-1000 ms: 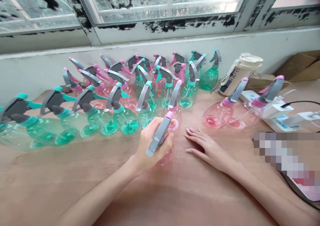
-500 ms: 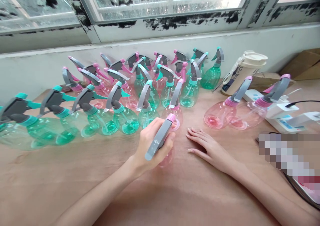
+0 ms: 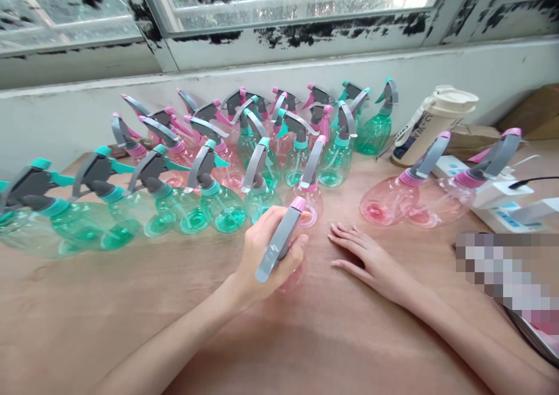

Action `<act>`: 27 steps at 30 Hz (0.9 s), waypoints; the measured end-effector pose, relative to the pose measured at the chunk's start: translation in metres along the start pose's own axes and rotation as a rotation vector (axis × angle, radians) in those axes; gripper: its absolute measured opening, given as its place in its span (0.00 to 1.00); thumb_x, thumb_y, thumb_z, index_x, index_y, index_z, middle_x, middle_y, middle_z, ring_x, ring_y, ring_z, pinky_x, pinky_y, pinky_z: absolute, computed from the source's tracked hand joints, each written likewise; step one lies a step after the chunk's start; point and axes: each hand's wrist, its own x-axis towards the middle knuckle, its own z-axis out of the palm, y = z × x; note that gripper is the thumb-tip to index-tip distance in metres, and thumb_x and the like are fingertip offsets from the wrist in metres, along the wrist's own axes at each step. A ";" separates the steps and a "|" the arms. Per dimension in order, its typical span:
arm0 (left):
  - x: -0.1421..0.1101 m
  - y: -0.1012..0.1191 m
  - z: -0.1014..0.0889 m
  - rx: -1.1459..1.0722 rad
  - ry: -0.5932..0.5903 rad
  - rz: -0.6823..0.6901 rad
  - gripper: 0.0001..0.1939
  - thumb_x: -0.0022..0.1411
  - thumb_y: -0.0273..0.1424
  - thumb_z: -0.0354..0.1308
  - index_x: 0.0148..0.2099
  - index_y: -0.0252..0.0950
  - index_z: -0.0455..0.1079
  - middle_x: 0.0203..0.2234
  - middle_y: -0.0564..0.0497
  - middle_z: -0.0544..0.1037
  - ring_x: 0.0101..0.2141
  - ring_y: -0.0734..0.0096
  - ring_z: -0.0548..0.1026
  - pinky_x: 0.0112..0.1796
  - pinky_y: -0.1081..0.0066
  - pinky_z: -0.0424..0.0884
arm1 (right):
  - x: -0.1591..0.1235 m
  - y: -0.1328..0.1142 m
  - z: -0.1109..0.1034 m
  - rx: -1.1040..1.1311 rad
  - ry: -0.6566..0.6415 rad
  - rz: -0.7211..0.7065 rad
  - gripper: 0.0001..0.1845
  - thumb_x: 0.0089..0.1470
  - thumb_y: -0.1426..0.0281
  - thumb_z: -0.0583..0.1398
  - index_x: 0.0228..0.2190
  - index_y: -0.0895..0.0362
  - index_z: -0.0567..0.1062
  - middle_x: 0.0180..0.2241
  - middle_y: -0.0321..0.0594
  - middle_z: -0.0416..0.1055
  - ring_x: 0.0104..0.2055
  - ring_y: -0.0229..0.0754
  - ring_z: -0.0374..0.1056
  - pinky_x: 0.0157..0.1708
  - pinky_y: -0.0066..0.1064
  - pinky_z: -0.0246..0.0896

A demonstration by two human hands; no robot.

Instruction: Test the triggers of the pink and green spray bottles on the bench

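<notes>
My left hand is wrapped round the neck of a pink spray bottle standing on the wooden table; its grey trigger lever sticks out past my fingers. My right hand lies flat on the table just right of that bottle, fingers stretched out and holding nothing. Behind my hands stand several green spray bottles and pink spray bottles in rows. Two pink bottles stand apart at the right.
A cream lidded cup stands at the back right by a wall and window sill. White power strips with a black cable lie at the right. Brown cardboard sits in the far right corner.
The view has shifted slightly. My left hand keeps its grip on the pink bottle and my right hand stays flat on the table.
</notes>
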 end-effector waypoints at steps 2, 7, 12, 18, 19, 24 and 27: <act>-0.001 0.000 0.001 0.000 -0.001 0.004 0.09 0.64 0.30 0.54 0.47 0.37 0.69 0.38 0.47 0.77 0.38 0.65 0.76 0.41 0.66 0.71 | 0.000 0.000 0.000 0.001 0.000 0.000 0.27 0.65 0.58 0.54 0.61 0.56 0.66 0.65 0.48 0.60 0.68 0.53 0.53 0.66 0.57 0.48; -0.001 -0.001 0.001 -0.008 0.003 -0.002 0.10 0.64 0.29 0.54 0.47 0.37 0.69 0.38 0.47 0.77 0.38 0.65 0.76 0.41 0.65 0.72 | -0.001 0.001 0.000 0.012 -0.003 0.008 0.27 0.64 0.58 0.55 0.62 0.53 0.65 0.65 0.46 0.60 0.68 0.52 0.53 0.66 0.57 0.48; -0.001 -0.001 0.001 -0.007 0.003 0.000 0.10 0.63 0.29 0.54 0.47 0.37 0.69 0.38 0.47 0.77 0.39 0.64 0.76 0.41 0.65 0.72 | -0.002 0.001 -0.001 0.006 -0.015 0.004 0.27 0.65 0.58 0.54 0.62 0.55 0.65 0.65 0.47 0.59 0.68 0.52 0.53 0.66 0.57 0.48; -0.002 0.000 0.002 0.007 0.004 -0.008 0.10 0.63 0.28 0.53 0.47 0.36 0.69 0.36 0.47 0.76 0.37 0.65 0.76 0.39 0.65 0.72 | -0.002 0.001 -0.002 0.030 -0.016 0.017 0.27 0.65 0.59 0.55 0.62 0.52 0.65 0.65 0.45 0.59 0.68 0.52 0.52 0.66 0.57 0.48; -0.001 0.000 0.002 0.009 0.003 -0.010 0.10 0.63 0.29 0.53 0.47 0.37 0.69 0.36 0.48 0.76 0.37 0.66 0.75 0.39 0.65 0.72 | -0.002 0.001 -0.002 0.032 -0.018 0.019 0.27 0.65 0.58 0.55 0.62 0.52 0.64 0.65 0.45 0.59 0.68 0.52 0.52 0.66 0.57 0.47; 0.001 0.000 0.001 0.033 0.007 0.002 0.08 0.63 0.28 0.52 0.44 0.37 0.68 0.32 0.50 0.74 0.34 0.67 0.74 0.36 0.67 0.71 | -0.002 0.002 -0.002 0.016 -0.029 0.016 0.27 0.65 0.58 0.53 0.62 0.54 0.64 0.66 0.46 0.58 0.68 0.52 0.51 0.66 0.57 0.47; 0.002 0.002 -0.001 0.033 0.004 0.052 0.04 0.63 0.28 0.52 0.35 0.37 0.67 0.25 0.54 0.69 0.26 0.72 0.69 0.29 0.71 0.66 | -0.002 0.003 -0.001 0.011 -0.028 0.016 0.27 0.66 0.58 0.53 0.62 0.55 0.65 0.66 0.47 0.58 0.68 0.52 0.52 0.66 0.57 0.47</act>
